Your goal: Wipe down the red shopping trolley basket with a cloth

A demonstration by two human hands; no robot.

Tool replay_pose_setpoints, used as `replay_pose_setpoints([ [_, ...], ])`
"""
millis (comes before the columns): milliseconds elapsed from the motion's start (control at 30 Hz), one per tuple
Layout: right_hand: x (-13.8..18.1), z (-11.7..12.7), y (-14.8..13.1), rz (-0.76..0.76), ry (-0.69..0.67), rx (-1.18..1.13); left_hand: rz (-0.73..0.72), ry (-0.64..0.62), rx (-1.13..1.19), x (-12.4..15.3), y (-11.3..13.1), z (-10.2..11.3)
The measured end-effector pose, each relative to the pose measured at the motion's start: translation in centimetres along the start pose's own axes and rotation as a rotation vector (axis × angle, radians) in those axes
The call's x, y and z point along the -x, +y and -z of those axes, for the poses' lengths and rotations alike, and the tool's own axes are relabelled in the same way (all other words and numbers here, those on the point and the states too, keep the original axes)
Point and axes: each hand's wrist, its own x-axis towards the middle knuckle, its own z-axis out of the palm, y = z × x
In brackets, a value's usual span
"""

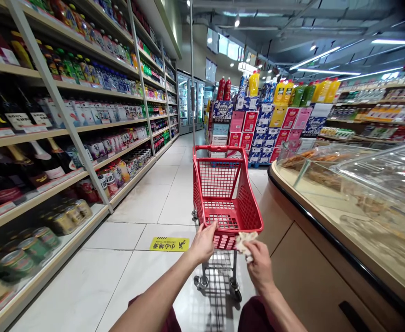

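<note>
A red plastic shopping cart (pixel 254 212) on metal legs with casters stands right in front of me, its basket holding nothing I can see. My left hand (pixel 205 242) is closed over the near left corner of the cart's rim. At the near right corner, my right hand (pixel 258 263) pinches a crumpled whitish cloth or piece of paper (pixel 246 241) with faint brownish marks. That crumpled piece lies against the rim; whether the fingers also touch the cart is hidden.
Shelves (pixel 112 122) of bottles and cans line the left. A curved display counter (pixel 292 193) with clear lids stands close on the right. Ahead rise stacked drink cartons (pixel 250 124). A yellow floor sticker (pixel 169 244) lies left of the cart on the white tiles.
</note>
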Motion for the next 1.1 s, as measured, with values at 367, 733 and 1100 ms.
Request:
replay_pose_setpoints([
  [367, -4.2, -3.9, -2.5, 0.073, -0.118, 0.115, 0.017, 0.059, -0.179, -0.4, -2.0, -0.9],
  [733, -3.8, 0.0, 2.1, 0.000, -0.017, 0.144, 0.031, 0.086, -0.259, 0.3, -1.7, -1.6],
  [1100, -4.0, -0.9, -0.9, 0.113, -0.103, 0.095, -0.034, 0.087, -0.313, 0.8, -1.2, -2.3],
])
